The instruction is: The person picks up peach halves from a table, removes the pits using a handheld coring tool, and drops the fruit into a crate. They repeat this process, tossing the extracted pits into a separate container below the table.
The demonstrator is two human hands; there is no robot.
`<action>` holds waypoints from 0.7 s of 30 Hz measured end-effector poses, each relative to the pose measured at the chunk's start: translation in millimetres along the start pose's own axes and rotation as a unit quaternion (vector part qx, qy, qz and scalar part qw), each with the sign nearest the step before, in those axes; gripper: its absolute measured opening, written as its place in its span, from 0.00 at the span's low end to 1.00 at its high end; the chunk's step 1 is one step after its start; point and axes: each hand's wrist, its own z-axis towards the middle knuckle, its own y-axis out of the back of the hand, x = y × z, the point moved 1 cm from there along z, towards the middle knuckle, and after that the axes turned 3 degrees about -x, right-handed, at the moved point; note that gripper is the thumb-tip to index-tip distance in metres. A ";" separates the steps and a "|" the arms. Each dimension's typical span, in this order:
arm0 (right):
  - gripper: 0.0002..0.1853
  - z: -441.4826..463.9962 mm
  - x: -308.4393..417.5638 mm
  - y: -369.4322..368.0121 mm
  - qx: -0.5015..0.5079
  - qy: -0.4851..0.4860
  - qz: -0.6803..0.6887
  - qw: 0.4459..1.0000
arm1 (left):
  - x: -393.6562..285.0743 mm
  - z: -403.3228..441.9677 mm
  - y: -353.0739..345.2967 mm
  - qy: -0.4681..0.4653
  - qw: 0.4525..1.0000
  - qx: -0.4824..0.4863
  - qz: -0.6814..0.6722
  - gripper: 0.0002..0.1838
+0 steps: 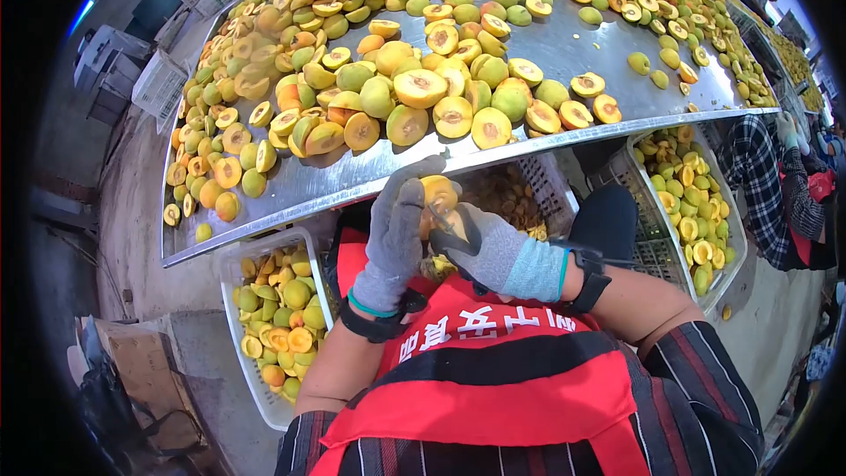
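Note:
Both my hands wear grey gloves and meet in front of the red apron, just off the table's front edge. My left hand (394, 238) is closed around a yellow peach half (438, 197), holding it upright. Against the lower side of that peach presses my right hand (495, 251), its fingers curled shut. Something small may be in the right fingers, but the glove hides it. Below the hands, a crate (555, 185) holds brown pits and scraps, partly covered by my hands.
A metal table (352, 181) carries heaps of halved peaches (420, 88). A white crate of peach halves (227, 278) stands at the left, another crate (738, 238) at the right. A person in a checked sleeve (756, 181) is at the far right.

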 end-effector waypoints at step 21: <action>0.11 42.7 18.9 47.7 0.231 -0.344 0.436 0.799 | 2.3 16.7 13.3 0.048 0.998 0.014 -0.028 0.20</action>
